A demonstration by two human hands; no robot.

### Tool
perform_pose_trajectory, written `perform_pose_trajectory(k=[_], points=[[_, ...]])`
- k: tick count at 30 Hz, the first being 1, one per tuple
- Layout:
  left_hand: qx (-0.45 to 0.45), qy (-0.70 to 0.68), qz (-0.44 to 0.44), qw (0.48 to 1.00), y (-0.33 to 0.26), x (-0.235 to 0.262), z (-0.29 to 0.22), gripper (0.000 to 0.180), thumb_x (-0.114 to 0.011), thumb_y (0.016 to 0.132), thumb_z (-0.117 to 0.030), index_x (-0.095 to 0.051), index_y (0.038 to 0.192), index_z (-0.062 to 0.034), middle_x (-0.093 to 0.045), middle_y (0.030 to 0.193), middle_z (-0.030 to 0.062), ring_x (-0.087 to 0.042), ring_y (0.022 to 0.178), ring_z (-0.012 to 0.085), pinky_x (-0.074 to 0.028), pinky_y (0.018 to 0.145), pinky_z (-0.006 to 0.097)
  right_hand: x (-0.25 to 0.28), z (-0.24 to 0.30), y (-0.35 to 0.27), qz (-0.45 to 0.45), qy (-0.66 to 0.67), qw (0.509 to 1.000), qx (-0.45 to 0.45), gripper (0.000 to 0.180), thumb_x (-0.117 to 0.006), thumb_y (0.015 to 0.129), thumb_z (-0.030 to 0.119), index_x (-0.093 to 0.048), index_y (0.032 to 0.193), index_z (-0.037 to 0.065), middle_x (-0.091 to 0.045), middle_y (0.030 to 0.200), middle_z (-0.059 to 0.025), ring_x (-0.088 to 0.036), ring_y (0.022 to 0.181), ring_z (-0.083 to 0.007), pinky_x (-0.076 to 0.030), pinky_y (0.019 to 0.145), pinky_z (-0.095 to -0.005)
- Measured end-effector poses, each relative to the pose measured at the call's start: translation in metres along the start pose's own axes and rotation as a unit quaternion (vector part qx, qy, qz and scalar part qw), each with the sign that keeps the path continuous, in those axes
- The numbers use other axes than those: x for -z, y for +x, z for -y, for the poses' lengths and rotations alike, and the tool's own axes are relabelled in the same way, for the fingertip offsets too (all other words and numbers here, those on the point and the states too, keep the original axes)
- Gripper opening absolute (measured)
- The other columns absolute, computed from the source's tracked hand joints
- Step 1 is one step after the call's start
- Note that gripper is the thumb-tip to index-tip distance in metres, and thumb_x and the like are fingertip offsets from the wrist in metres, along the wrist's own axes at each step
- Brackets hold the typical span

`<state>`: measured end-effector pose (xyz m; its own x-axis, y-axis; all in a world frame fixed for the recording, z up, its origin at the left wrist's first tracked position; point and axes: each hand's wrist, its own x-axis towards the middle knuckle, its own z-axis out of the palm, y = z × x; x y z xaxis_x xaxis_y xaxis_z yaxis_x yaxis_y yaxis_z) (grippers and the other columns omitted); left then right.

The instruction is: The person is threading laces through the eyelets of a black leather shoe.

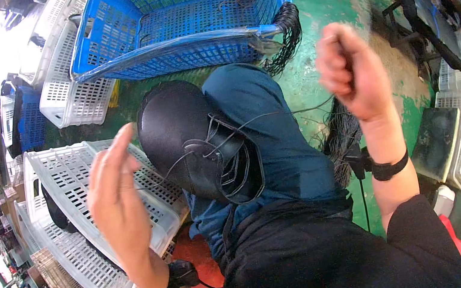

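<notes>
A black leather shoe [176,131] rests across my lap, its rounded toe pointing away and its lace threaded over the opening. Out to the right, my right hand [355,71] is raised and closed in a fist, slightly blurred. One end of the black shoelace [265,115] runs taut from the shoe into it. Left of the shoe is my left hand [118,199], its fingers fairly straight and pressed together. The lace's other end leads toward it; the grip point is hidden. Neither hand touches the shoe.
Ahead on the green floor stands a large blue plastic basket [184,51], a bundle of black laces [285,31] over its corner. More dark laces [340,135] hang right of my leg. White crates [81,236] crowd the left. A bench [426,19] stands at far right.
</notes>
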<state>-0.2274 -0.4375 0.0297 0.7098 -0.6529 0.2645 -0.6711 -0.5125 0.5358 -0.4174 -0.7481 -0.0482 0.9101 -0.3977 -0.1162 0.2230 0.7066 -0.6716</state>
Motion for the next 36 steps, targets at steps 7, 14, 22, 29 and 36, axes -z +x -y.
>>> perform_pose_trajectory(k=[7, 14, 22, 29, 36], points=[[-0.005, -0.121, 0.077, 0.99, 0.011, -0.067, -0.031, 0.021, -0.065, 0.09, -0.005, -0.069, 0.11, -0.0011, -0.07, 0.088, 0.0136, -0.069, 0.084, 0.0271, -0.052, 0.077, 0.036, -0.057, -0.079, 0.025, 0.084, -0.679, 0.721, 0.112, 0.032, -0.07, 0.091, 0.036, -0.07, 0.093, 0.004, -0.068, 0.078, -0.0112, -0.063, 0.071, -0.0175, -0.051, 0.068, -0.0351], [-0.09, -0.008, 0.089, 0.992, -0.001, -0.097, -0.021, 0.007, -0.071, 0.083, -0.008, -0.07, 0.086, -0.001, -0.065, 0.085, 0.0122, -0.065, 0.083, 0.0317, -0.051, 0.075, 0.04, -0.023, -0.103, 0.025, 0.057, -0.353, 0.919, -0.169, 0.023, -0.065, 0.095, 0.024, -0.071, 0.091, 0.003, -0.061, 0.072, 0.0017, -0.054, 0.07, -0.0076, -0.044, 0.064, -0.0281], [-0.088, -0.003, 0.093, 0.992, -0.001, -0.104, -0.02, 0.007, -0.071, 0.08, -0.006, -0.069, 0.083, 0.0007, -0.062, 0.086, 0.0124, -0.064, 0.083, 0.0308, -0.05, 0.075, 0.04, -0.012, -0.107, 0.026, 0.081, -0.33, 0.927, -0.161, 0.024, -0.066, 0.098, 0.029, -0.072, 0.095, 0.006, -0.059, 0.075, 0.0065, -0.052, 0.069, -0.0045, -0.04, 0.062, -0.0222], [-0.092, 0.001, 0.089, 0.992, -0.002, -0.105, -0.017, 0.007, -0.071, 0.079, -0.006, -0.07, 0.083, 0.0007, -0.062, 0.085, 0.0117, -0.063, 0.083, 0.0307, -0.05, 0.075, 0.041, -0.013, -0.107, 0.026, 0.083, -0.334, 0.925, -0.161, 0.024, -0.065, 0.098, 0.029, -0.071, 0.096, 0.006, -0.06, 0.078, 0.0051, -0.053, 0.069, -0.0054, -0.041, 0.061, -0.023], [-0.112, 0.041, 0.111, 0.987, -0.001, -0.108, -0.02, 0.009, -0.071, 0.08, -0.01, -0.072, 0.087, -0.0033, -0.064, 0.089, 0.0086, -0.063, 0.087, 0.0294, -0.048, 0.08, 0.04, -0.018, -0.111, 0.023, 0.06, -0.285, 0.944, -0.157, 0.018, -0.066, 0.097, 0.025, -0.068, 0.098, 0.007, -0.061, 0.08, 0.0038, -0.052, 0.067, -0.0065, -0.044, 0.061, -0.024]])
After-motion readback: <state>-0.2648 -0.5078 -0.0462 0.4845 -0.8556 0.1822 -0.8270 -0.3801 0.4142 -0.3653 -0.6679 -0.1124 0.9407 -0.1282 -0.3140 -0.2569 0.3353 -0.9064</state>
